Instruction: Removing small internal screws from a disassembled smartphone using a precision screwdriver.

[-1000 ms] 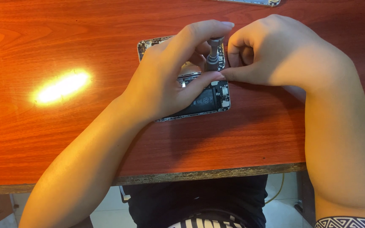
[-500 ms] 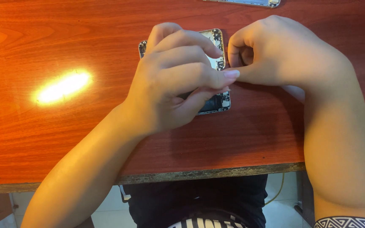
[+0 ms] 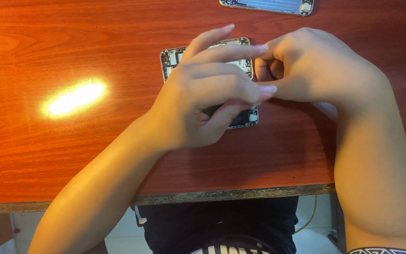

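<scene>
An opened phone body [image 3: 169, 58] with its inner parts exposed lies flat on the red-brown wooden table [image 3: 71, 155]. My left hand [image 3: 207, 94] hovers over it with fingers stretched out to the right, covering most of it. My right hand [image 3: 316, 70] is curled tight at the phone's right edge, its fingertips pinched together against my left fingertips. The dark screwdriver seen earlier between the hands is now hidden behind my left fingers.
Another flat silver phone part [image 3: 269, 5] lies at the table's far edge. A bright glare spot [image 3: 74, 96] shines on the wood to the left. The table's worn front edge [image 3: 231, 194] runs just above my lap.
My left hand has swung its fingers up and across the phone, hiding the screwdriver handle that stood between the hands. My right hand has stayed in place, still curled.
</scene>
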